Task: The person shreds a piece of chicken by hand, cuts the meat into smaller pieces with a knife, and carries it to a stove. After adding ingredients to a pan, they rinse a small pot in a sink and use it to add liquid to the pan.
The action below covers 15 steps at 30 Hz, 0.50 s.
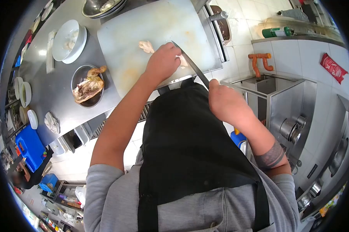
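Head view: left grip [163,62] curled down on meat piece [183,61], pinning it to cutting board [136,27]. Right grip [225,103] closed round knife [190,65] handle, nearer body. Blade axis diagonal, running up-left from right grip, crossing meat just beside left knuckles.

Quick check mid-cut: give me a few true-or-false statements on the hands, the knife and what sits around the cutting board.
1. The right hand grips the knife. True.
2. The left hand is on the cutting board. True.
3. The metal bowl beside the board is empty. False: it holds a chicken carcass.
4. The green bottle stands upright. False: it lies on its side.
5. A small piece of meat lies on the board, apart from the left hand. True.
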{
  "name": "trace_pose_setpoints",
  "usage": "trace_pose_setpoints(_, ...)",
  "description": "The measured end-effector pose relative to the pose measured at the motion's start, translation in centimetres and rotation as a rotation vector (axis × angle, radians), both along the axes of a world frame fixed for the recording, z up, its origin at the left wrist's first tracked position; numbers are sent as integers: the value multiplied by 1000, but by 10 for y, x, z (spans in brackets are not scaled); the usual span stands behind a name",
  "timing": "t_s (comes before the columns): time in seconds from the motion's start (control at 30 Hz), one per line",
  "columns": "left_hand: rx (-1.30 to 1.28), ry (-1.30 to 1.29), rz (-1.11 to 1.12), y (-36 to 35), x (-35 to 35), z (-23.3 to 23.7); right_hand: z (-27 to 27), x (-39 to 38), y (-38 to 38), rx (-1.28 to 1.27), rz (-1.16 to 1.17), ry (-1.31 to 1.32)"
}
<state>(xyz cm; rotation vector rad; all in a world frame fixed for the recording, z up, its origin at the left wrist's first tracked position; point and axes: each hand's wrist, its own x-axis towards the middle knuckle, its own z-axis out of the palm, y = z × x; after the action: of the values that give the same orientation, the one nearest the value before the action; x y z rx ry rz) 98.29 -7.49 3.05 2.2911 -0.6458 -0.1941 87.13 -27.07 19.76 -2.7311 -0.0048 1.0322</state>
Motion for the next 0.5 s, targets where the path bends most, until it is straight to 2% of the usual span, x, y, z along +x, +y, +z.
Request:
trace_pose_setpoints(0.07, -6, -13, -23, 2, 3, -2, -23, -9, 1, 21, -35, 19)
trace_pose_setpoints(0.17, -22, 10, -47, 3, 7, -3, -88, -22, -2, 43, -115, -18)
trace_pose_setpoints(0.23, -18, 14, -41, 2, 10, -1, -111, -6, -1, 131, -114, -211)
trace_pose_setpoints(0.27, -13, 14, -34, 3, 6, 0, -112, 0, -1, 131, -122, -203)
trace_pose_setpoints(0.37, -39, 72, 1, 6, 5, 6, -54, 37, 8, 158, -61, -211)
trace_pose_setpoints(0.43, -50, 58, -14, 8, 5, 6, -21, 37, 14, 70, -15, -75)
trace_pose_setpoints(0.5, -64, 48, -25, 10, 5, 4, -15, 21, 14, 71, -17, -73)
